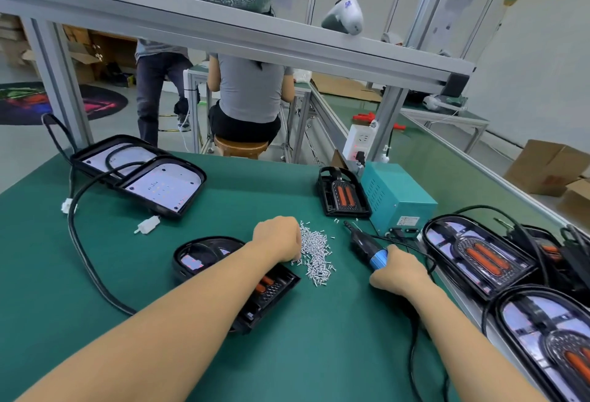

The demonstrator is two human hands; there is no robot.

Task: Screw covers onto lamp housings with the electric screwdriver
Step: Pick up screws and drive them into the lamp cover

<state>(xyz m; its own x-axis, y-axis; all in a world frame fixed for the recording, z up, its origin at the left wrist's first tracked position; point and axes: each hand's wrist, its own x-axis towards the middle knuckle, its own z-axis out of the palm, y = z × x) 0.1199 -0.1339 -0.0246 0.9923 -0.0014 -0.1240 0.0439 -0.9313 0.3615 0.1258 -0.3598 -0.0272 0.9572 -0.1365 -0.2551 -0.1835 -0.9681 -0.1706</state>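
A black lamp housing (204, 256) with its cover lies on the green table in front of me, partly hidden under my left forearm. My left hand (277, 237) reaches over it into a pile of small silver screws (316, 253), fingers curled down into the pile; whether it holds screws I cannot tell. My right hand (397, 272) grips the blue-and-black electric screwdriver (367, 246), which lies low over the table with its tip pointing away to the upper left.
Two open housings with LED boards (159, 183) sit at the back left with black cables. A teal power box (394, 197) and a small cover part (343, 192) stand behind the screws. Finished lamps (479, 253) line the right edge. People sit beyond the table.
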